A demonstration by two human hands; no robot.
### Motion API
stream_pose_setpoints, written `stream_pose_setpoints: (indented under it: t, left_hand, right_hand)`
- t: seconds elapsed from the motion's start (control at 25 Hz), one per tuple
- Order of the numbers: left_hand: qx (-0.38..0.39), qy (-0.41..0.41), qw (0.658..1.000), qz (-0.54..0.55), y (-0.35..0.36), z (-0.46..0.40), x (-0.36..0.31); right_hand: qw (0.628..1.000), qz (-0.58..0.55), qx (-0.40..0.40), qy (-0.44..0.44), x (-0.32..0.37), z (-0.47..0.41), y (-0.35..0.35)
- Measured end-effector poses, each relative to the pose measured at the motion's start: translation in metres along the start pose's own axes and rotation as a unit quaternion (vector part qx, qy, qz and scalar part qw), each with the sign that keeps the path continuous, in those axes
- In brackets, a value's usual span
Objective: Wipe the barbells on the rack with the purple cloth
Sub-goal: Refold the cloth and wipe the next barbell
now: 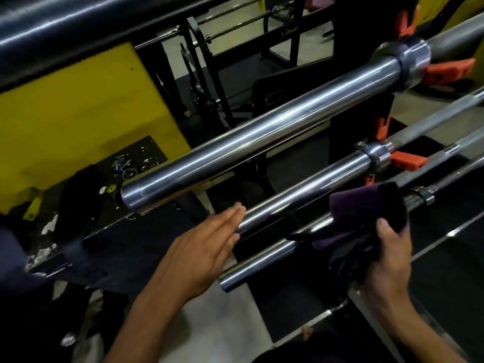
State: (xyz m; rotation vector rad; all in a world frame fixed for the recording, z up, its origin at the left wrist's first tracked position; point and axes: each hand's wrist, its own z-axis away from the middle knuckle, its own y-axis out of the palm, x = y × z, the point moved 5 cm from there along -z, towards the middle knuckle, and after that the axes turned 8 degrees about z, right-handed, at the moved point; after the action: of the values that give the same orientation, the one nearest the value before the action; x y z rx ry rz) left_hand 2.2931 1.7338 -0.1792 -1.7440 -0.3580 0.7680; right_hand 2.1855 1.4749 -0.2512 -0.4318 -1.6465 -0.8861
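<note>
close up, right hand (pixel 387 247) gripping bunched purple cloth (pixel 366 213) draped on lowest barbell sleeve (pixel 262 263), left hand (pixel 207 247) open flat, fingertips touching middle barbell sleeve (pixel 301 189), top barbell sleeve (pixel 262 134) above

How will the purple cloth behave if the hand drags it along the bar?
Probably floppy: the purple cloth drapes over the bar and bunches in the right hand. It likely slides easily, since the bar looks polished and shiny. Loose folds hanging below could snag.
</note>
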Motion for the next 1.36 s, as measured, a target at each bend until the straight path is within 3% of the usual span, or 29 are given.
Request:
stream_pose_setpoints:
  t: [0.08, 0.12, 0.2, 0.32, 0.4, 0.52, 0.6, 0.68, 0.76, 0.84, 0.96, 1.04, 1.12, 1.24, 1.36]
  left_hand:
    - [0.000, 0.021, 1.000, -0.020, -0.024, -0.001, -0.008]
    - [0.000, 0.044, 0.998, -0.035, -0.036, 0.000, -0.013]
    - [-0.018, 0.126, 0.990, -0.060, -0.065, 0.002, -0.032]
    - [-0.083, 0.241, 0.957, -0.142, -0.120, 0.000, -0.057]
    - [-0.091, 0.243, 0.938, -0.230, -0.148, -0.012, -0.048]
    - [0.036, 0.215, 0.952, -0.216, -0.146, -0.034, -0.021]
    - [0.088, 0.198, 0.955, -0.200, -0.128, -0.040, -0.007]
    - [0.059, 0.211, 0.955, -0.202, -0.117, -0.039, 0.002]
    - [0.026, 0.237, 0.948, -0.213, -0.114, -0.037, 0.003]
    - [0.018, 0.248, 0.946, -0.207, -0.117, -0.035, 0.001]
    - [0.007, 0.250, 0.948, -0.195, -0.119, -0.036, 0.000]
    - [0.010, 0.254, 0.950, -0.183, -0.119, -0.036, 0.000]
    - [0.013, 0.256, 0.952, -0.166, -0.119, -0.037, 0.000]
    - [0.013, 0.240, 0.957, -0.161, -0.119, -0.037, 0.001]
    - [-0.054, 0.311, 0.937, -0.151, -0.120, -0.025, -0.003]
  right_hand:
    - [0.981, 0.107, 0.100, -0.129, 0.018, -0.002, 0.018]
    - [0.950, 0.180, 0.146, -0.210, 0.025, -0.001, 0.031]
    - [0.850, 0.336, 0.209, -0.347, 0.022, -0.002, 0.067]
    - [0.712, 0.554, 0.208, -0.378, -0.009, -0.008, 0.114]
    - [0.669, 0.620, 0.188, -0.364, -0.023, 0.002, 0.134]
    - [0.684, 0.602, 0.182, -0.369, -0.033, 0.053, 0.176]
    - [0.681, 0.565, 0.225, -0.407, -0.044, 0.098, 0.211]
    - [0.641, 0.558, 0.275, -0.449, -0.058, 0.131, 0.233]
    - [0.621, 0.564, 0.275, -0.469, -0.057, 0.125, 0.226]
    - [0.646, 0.573, 0.210, -0.459, -0.048, 0.097, 0.205]
    - [0.718, 0.586, 0.089, -0.365, -0.029, 0.048, 0.169]
    - [0.727, 0.593, 0.067, -0.339, -0.031, 0.055, 0.175]
    - [0.724, 0.576, 0.106, -0.364, -0.041, 0.094, 0.201]
    - [0.732, 0.513, 0.227, -0.387, -0.058, 0.158, 0.229]
    - [0.754, 0.475, 0.300, -0.340, -0.054, 0.182, 0.211]
